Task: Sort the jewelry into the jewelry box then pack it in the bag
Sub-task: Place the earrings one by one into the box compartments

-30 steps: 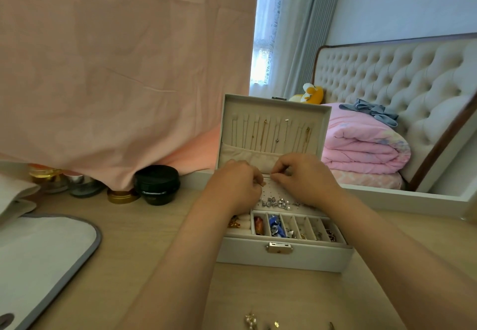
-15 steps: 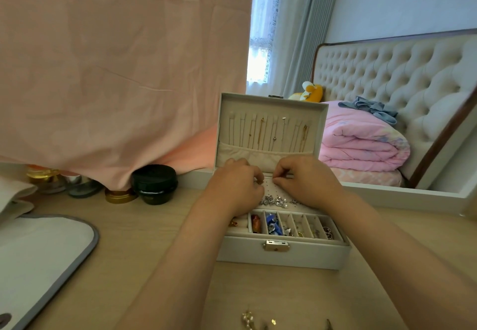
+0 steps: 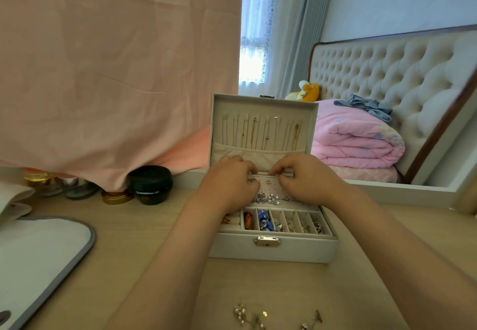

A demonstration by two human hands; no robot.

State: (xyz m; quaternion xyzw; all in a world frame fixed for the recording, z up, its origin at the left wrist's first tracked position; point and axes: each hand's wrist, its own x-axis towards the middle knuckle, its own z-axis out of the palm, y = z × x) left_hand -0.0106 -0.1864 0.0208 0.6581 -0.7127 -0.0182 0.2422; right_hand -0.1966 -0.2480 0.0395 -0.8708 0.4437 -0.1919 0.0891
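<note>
Now the left hand (image 3: 232,182) and right hand (image 3: 307,177) curl over the stud panel of the open jewelry box (image 3: 271,252) on the desk (image 3: 116,252); whether they pinch anything, I cannot tell. Loose jewelry (image 3: 240,314) waits near the front desk edge: likely featherlight, slippery, delicate, best taken with a fingertip pinch.

Counted one jewelry box (image 3: 273,251); two hands over it, left hand (image 3: 232,184) and right hand (image 3: 308,178); six narrow slots (image 3: 290,220) along near edge; one black jar (image 3: 149,184) far left.
</note>
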